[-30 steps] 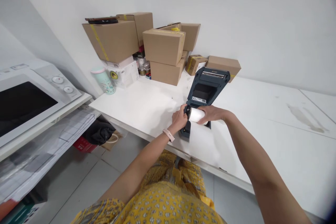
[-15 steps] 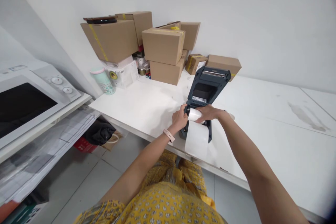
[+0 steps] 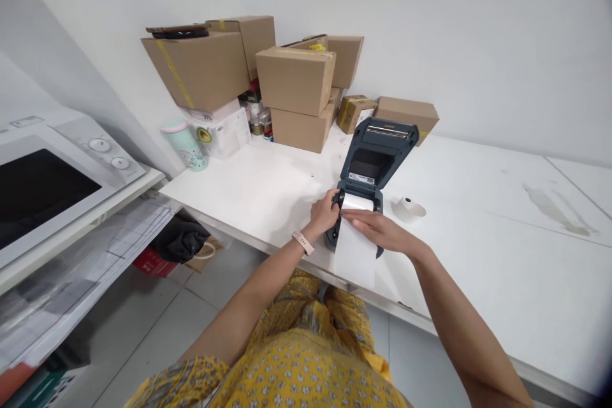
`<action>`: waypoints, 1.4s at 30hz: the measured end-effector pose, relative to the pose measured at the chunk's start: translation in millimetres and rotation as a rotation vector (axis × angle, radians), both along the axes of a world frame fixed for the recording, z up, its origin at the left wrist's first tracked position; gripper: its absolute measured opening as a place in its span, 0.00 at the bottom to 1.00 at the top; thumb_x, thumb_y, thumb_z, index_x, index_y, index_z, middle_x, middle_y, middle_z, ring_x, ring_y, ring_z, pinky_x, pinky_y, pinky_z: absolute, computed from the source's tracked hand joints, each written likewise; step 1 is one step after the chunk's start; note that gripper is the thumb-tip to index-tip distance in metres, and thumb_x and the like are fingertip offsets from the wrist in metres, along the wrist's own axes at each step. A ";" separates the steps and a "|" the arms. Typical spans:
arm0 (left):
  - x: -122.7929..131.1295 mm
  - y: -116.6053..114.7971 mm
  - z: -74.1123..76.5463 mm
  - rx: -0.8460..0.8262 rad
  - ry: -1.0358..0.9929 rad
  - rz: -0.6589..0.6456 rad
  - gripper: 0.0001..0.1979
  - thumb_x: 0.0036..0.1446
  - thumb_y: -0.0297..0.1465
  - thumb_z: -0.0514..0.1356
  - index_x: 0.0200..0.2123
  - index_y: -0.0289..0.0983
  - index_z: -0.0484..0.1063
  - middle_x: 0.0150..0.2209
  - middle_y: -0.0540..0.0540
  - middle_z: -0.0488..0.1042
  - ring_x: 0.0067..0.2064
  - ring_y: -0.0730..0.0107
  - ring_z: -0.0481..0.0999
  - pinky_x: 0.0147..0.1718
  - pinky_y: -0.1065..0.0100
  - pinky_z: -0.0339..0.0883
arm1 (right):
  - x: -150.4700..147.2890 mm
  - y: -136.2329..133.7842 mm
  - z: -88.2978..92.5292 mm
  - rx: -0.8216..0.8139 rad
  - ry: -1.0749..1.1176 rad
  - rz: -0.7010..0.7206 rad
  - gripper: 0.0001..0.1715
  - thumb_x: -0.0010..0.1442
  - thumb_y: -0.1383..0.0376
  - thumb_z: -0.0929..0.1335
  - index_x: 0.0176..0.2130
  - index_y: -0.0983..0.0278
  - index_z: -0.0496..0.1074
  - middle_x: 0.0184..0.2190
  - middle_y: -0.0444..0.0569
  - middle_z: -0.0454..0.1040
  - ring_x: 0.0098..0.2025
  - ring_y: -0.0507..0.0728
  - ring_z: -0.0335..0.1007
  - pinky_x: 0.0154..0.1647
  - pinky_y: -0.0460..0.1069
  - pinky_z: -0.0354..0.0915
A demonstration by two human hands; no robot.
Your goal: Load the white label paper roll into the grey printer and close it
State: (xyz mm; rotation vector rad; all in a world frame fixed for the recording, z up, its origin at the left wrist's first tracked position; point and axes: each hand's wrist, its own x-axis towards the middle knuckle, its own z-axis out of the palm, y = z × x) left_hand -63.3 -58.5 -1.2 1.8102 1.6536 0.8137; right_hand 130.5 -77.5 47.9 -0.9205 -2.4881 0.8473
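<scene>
A dark label printer [image 3: 378, 164] stands on the white table with its lid raised. Inside it sits a white label roll [image 3: 358, 203], and a strip of label paper [image 3: 354, 255] hangs from it over the printer's front. My left hand [image 3: 326, 211] is closed on the printer's left side, at the black roll holder beside the roll's end. Across the paper, just below the roll, lies my right hand [image 3: 380, 228], fingers stretched out toward the left. Its palm hides part of the strip and the printer's right side.
To the printer's right lies a small white paper roll [image 3: 408, 207] with a loose end. Cardboard boxes [image 3: 296, 83] are stacked along the wall, and a mint tumbler [image 3: 185, 146] stands at the table's left end. A microwave [image 3: 62, 172] is at far left.
My right hand has moved from the roll's right end down and across its front, fingers now flat on the paper. The small loose roll has come into fuller view. My left hand stays put.
</scene>
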 end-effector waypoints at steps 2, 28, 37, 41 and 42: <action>-0.3 0.3 -0.6 -0.001 -0.010 -0.001 0.24 0.61 0.26 0.50 0.61 0.44 0.62 0.56 0.48 0.75 0.57 0.59 0.74 0.56 0.58 0.64 | -2.2 -9.9 -6.9 0.002 0.012 -0.005 0.28 0.71 0.51 0.56 0.58 0.59 0.72 0.59 0.50 0.73 0.64 0.60 0.66 0.66 0.60 0.62; 3.8 -1.8 -1.9 0.019 -0.007 0.030 0.22 0.63 0.27 0.51 0.60 0.45 0.64 0.55 0.49 0.76 0.57 0.62 0.75 0.56 0.60 0.66 | -41.5 -86.2 -72.2 0.722 -0.291 -0.389 0.37 0.69 0.61 0.62 0.71 0.70 0.48 0.68 0.62 0.58 0.70 0.65 0.53 0.66 0.61 0.57; 5.0 -2.0 -1.1 0.011 -0.012 0.048 0.22 0.62 0.27 0.52 0.58 0.45 0.65 0.55 0.49 0.76 0.57 0.61 0.75 0.57 0.60 0.66 | -40.8 -85.0 -72.1 0.723 -0.293 -0.393 0.32 0.69 0.60 0.62 0.67 0.71 0.57 0.67 0.62 0.61 0.69 0.65 0.55 0.66 0.60 0.58; 4.3 -2.0 -2.4 0.007 -0.024 0.063 0.22 0.61 0.27 0.53 0.58 0.46 0.65 0.55 0.49 0.76 0.56 0.62 0.76 0.57 0.60 0.65 | -41.0 -84.6 -72.1 0.705 -0.289 -0.399 0.32 0.69 0.59 0.62 0.67 0.70 0.57 0.67 0.61 0.62 0.69 0.65 0.55 0.65 0.61 0.58; 3.9 -2.3 -2.6 0.001 -0.030 0.067 0.22 0.61 0.28 0.53 0.58 0.46 0.65 0.55 0.50 0.76 0.56 0.62 0.76 0.57 0.61 0.66 | -41.1 -84.7 -72.3 0.702 -0.288 -0.398 0.33 0.69 0.59 0.62 0.67 0.70 0.56 0.67 0.61 0.62 0.69 0.64 0.55 0.65 0.61 0.58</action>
